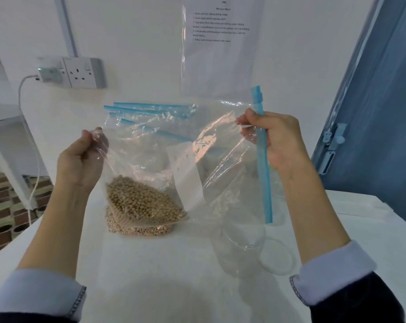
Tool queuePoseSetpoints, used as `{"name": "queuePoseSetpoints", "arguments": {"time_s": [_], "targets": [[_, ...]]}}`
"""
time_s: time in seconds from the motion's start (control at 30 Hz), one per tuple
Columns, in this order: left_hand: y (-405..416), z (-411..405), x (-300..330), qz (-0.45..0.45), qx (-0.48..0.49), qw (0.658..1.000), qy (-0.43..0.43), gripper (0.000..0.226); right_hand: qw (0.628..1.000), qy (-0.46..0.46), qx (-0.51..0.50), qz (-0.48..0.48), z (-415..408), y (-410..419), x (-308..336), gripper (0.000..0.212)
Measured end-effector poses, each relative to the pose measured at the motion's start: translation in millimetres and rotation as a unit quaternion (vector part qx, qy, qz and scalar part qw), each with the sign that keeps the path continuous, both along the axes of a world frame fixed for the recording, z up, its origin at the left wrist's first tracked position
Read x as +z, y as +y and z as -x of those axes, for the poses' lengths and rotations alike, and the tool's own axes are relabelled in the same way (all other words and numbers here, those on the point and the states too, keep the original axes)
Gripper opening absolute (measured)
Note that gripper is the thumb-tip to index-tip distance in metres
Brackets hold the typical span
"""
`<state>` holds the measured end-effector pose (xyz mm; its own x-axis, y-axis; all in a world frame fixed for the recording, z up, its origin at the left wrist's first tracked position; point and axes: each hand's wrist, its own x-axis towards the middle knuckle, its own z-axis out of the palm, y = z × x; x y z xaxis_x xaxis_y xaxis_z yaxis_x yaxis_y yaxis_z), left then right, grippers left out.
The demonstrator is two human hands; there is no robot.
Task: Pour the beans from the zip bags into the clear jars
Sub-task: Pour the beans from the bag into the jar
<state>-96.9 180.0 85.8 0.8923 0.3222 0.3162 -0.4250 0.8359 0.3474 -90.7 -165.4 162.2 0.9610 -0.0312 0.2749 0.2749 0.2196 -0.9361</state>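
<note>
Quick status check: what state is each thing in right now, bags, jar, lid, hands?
Held zip bag: lifted off the table, turned sideways, beans in its lower corner.
Blue zip strip: running vertically; open or sealed, cannot tell.
Left hand: pinches a bag corner.
Right hand: grips the strip end.
Clear jar: upright, uncapped, empty.
Lid: flat beside the jar.
Spare bags: lying flat behind.

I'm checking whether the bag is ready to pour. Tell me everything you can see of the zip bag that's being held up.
The held zip bag is clear, crinkled thin plastic with a blue zip strip along one edge, turned so that the strip runs nearly vertical at the right. The left hand pinches its upper left corner; the right hand grips the strip. Tan round beans pool in its lowest corner, above the white table. Whether the zip is open cannot be told.
</note>
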Motion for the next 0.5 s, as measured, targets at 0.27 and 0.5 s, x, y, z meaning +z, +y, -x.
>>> {"name": "queuePoseSetpoints", "arguments": {"time_s": [0.27,0.5], "targets": [[-8.1,0.9,13.2,-0.118,0.078,0.987,0.071,0.030,1.000,0.007,-0.002,0.008,-5.8,13.8,-3.9,0.012],[-5.3,-13.1,11.5,-0.119,0.102,0.983,0.094,0.032,1.000,0.017,-0.019,-0.005,-10.7,12.8,-7.3,0.011]]}}
